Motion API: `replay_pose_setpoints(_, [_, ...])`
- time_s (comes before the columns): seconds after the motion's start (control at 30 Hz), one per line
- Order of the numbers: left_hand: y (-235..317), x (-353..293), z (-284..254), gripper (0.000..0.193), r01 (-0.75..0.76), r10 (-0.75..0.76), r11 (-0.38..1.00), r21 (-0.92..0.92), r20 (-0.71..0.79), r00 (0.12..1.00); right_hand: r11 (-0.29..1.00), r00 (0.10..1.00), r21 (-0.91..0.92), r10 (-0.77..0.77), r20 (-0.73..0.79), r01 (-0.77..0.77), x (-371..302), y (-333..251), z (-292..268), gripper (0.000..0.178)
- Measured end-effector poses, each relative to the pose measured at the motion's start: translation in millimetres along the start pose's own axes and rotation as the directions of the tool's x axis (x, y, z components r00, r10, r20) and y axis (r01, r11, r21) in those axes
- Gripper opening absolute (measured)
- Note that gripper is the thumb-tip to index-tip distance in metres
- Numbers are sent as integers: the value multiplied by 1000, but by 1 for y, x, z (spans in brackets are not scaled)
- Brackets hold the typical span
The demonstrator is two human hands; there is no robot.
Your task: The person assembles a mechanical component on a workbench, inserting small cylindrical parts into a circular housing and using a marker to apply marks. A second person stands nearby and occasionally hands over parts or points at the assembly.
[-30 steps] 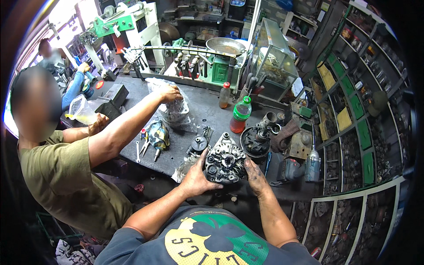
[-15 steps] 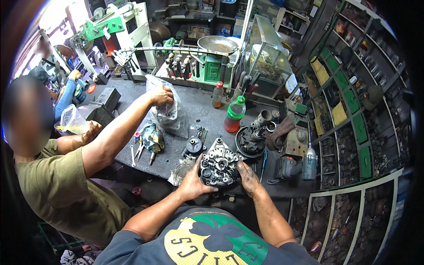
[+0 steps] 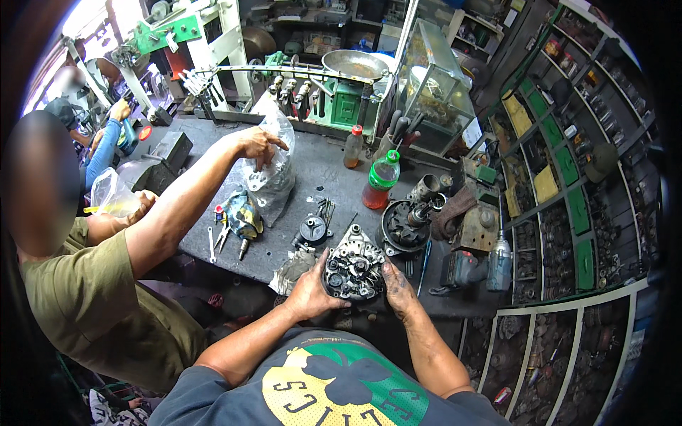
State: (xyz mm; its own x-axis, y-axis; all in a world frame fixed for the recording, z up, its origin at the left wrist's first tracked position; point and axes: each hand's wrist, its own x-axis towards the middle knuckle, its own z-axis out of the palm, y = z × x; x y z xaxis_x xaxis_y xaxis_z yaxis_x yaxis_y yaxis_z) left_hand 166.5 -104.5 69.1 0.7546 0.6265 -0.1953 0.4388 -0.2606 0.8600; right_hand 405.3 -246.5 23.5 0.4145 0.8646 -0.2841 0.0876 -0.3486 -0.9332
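Between my two hands, at the bench's near edge, I hold a metal alternator housing (image 3: 352,265) with its inner parts facing up. My left hand (image 3: 312,290) wraps its left side, thumb along the front rim. On the right side, my right hand (image 3: 401,285) presses with fingers dark from grime. Just behind it to the right sits a round dark part with a shaft (image 3: 406,226), probably the alternator's other half. A small black round part (image 3: 312,229) with long bolts beside it lies to the left, behind a crumpled rag (image 3: 290,272).
A co-worker's hand (image 3: 260,147) is at a clear plastic bag of metal parts (image 3: 273,177). Bottles of reddish liquid (image 3: 381,181) stand mid-bench. A cordless impact wrench (image 3: 497,266) lies right, beside parts shelves (image 3: 582,245). Pliers (image 3: 223,236) and a wrench (image 3: 211,244) lie left.
The co-worker's hand has loosened at the plastic bag, its fingers now extended. My hands keep the same hold on the housing; the view has shifted slightly.
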Motion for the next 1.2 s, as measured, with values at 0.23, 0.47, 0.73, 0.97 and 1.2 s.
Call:
replay_pose_setpoints(0.23, [-2,-1,3,148,-10,11,993,116,-7,1000,999,1000,-48,-19,-25,17,-7,-2,6,72])
replay_pose_setpoints(0.47, [-10,0,6,151,-47,52,980,194,-16,999,987,998,-161,-13,-67,2,-13,-25,7,73])
replay_pose_setpoints(0.73, [-16,15,-7,147,-246,252,962,120,-41,967,973,996,-220,-78,-36,69,-12,-26,6,77])
replay_pose_setpoints(0.97, [-33,19,4,140,-375,391,909,184,-61,918,990,999,-130,-49,-18,46,-24,-37,10,89])
replay_pose_setpoints(1.2, [-36,18,-16,155,-255,245,963,92,104,964,982,984,-165,-116,-136,93,-19,7,10,87])
